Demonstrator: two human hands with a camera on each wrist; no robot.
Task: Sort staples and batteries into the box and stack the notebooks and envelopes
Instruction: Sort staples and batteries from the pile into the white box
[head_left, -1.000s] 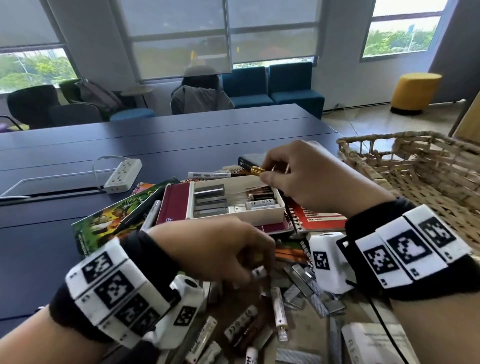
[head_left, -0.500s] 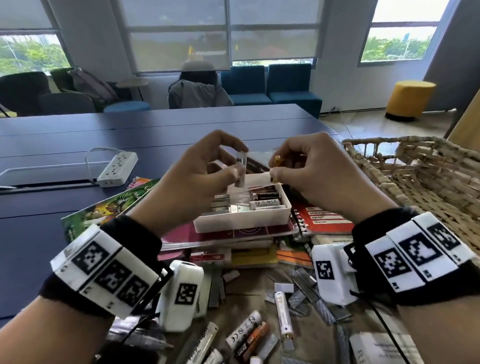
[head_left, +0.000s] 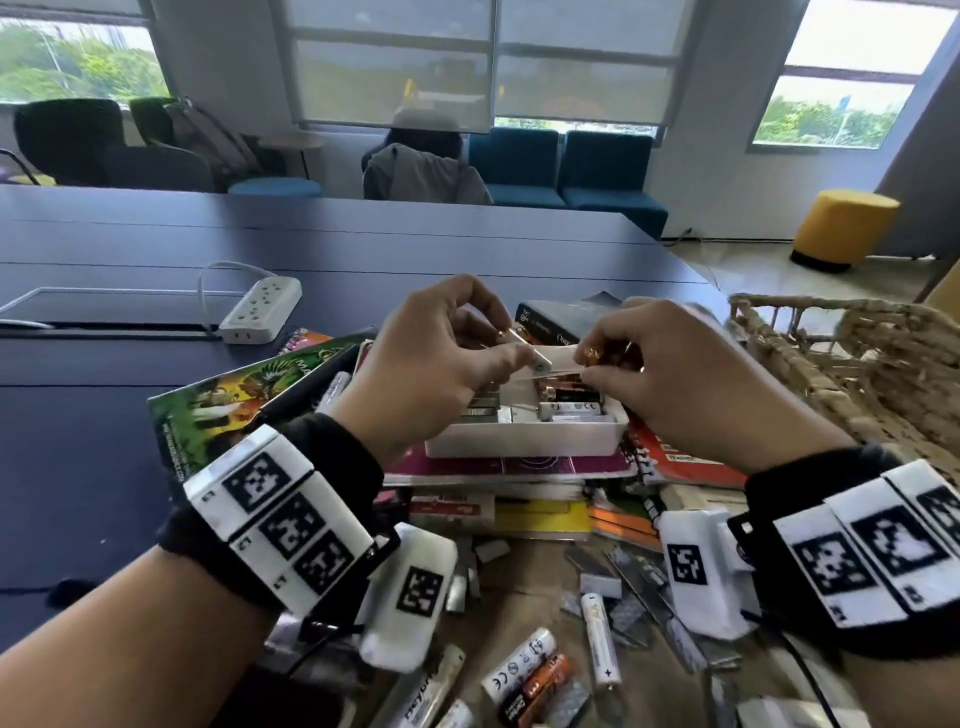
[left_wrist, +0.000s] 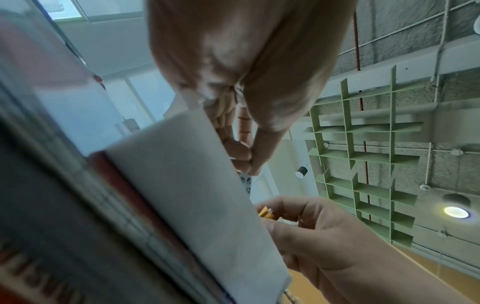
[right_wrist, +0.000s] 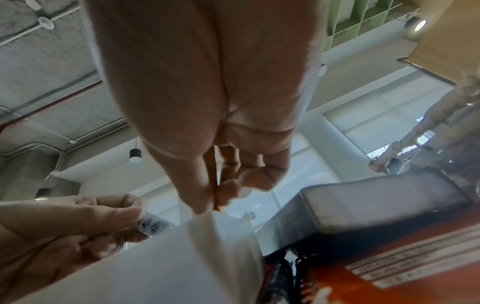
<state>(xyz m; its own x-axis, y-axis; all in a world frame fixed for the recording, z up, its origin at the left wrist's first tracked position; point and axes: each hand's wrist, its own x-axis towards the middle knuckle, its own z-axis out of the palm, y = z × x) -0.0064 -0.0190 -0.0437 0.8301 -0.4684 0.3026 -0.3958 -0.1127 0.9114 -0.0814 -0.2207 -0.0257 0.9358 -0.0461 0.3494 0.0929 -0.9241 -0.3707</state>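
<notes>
A white box (head_left: 524, 439) with batteries and staple strips inside sits on a stack of notebooks (head_left: 498, 467). Both hands hover just over it. My left hand (head_left: 511, 348) pinches a small white battery (head_left: 539, 362), tilted; its printed symbols show in the left wrist view (left_wrist: 245, 182) and the right wrist view (right_wrist: 152, 223). My right hand (head_left: 597, 364) pinches a gold-tipped battery (head_left: 592, 356), whose end peeks out between the fingers (left_wrist: 266, 212). The two hands almost meet above the box wall (left_wrist: 194, 195). Loose batteries (head_left: 597, 639) and staple strips (head_left: 639, 582) lie near me.
A wicker basket (head_left: 857, 364) stands at the right. A green picture notebook (head_left: 234, 400) and a white power strip (head_left: 260, 309) lie left of the box. A black book (head_left: 561, 322) lies behind it and an orange notebook (head_left: 675, 457) beside it.
My left hand rose from the loose pile with the white battery and came over the box. The two hands have drawn closer together above it; the white battery now tilts.
</notes>
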